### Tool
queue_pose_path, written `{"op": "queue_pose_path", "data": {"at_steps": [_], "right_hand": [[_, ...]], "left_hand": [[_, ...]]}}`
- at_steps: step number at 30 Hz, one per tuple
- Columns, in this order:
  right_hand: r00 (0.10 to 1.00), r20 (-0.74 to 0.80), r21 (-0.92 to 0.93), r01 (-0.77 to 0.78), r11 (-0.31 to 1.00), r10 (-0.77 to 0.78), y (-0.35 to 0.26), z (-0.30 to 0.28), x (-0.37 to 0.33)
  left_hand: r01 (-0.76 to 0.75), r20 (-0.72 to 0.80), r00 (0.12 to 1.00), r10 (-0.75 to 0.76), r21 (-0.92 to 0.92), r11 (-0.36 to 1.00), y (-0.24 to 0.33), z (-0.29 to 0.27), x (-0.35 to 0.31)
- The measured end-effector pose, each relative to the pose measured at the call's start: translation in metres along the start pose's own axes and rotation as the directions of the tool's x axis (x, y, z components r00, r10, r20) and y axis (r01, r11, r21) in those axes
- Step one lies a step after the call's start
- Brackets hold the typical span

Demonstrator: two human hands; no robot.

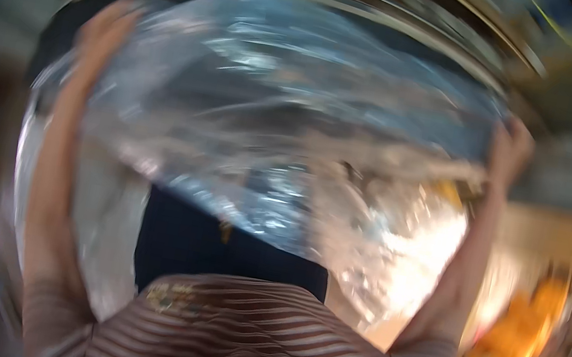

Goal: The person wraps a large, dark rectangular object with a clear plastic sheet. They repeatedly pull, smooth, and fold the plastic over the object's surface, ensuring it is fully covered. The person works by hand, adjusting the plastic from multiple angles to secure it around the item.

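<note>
A large sheet of clear plastic film stretches between my two raised arms, its surface creased and full of glare. At the far left, my left hand is closed on the film's edge. On the opposite side my right hand grips the right edge, its fingers curled. Motion smears both hands, so single fingers are hard to make out. The lower edge of the film hangs slanting in front of my dark trousers. Whether the film is a flat sheet or a bag, I cannot tell.
Beyond the film runs a dark surface with a pale curved edge, with blurred items behind it. At the lower right is a bright orange object, near a tan box-like shape. More pale plastic shows by my left forearm.
</note>
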State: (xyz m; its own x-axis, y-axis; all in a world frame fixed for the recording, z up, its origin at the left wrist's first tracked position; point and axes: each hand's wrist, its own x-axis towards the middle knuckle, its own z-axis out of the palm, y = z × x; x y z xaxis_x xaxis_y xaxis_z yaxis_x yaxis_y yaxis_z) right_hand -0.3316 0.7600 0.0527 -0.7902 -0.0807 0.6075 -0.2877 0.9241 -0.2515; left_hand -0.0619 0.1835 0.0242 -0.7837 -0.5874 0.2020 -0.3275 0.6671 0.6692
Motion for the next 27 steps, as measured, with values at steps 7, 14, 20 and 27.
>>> {"op": "queue_pose_path", "data": {"at_steps": [7,14,20,27], "right_hand": [[0.778,0.243,0.741,0.236,0.629,-0.579,-0.188,-0.031,-0.069],[0.556,0.474,0.401,0.553,0.730,-0.682,-0.194,0.044,-0.076],[0.650,0.542,0.280,0.458,0.844,-0.533,-0.166,0.049,-0.063],[0.644,0.558,0.248,0.473,0.846,-0.524,-0.170,0.067,-0.045]], "left_hand": [[-0.456,-0.106,0.877,0.468,0.121,0.882,0.054,0.112,0.066],[-0.561,-0.393,0.716,0.576,0.167,0.811,0.054,0.076,-0.006],[-0.028,-0.646,0.732,0.214,0.286,0.958,-0.097,-0.017,-0.173],[0.419,-0.474,0.782,-0.405,-0.082,0.904,-0.287,-0.012,-0.212]]}}
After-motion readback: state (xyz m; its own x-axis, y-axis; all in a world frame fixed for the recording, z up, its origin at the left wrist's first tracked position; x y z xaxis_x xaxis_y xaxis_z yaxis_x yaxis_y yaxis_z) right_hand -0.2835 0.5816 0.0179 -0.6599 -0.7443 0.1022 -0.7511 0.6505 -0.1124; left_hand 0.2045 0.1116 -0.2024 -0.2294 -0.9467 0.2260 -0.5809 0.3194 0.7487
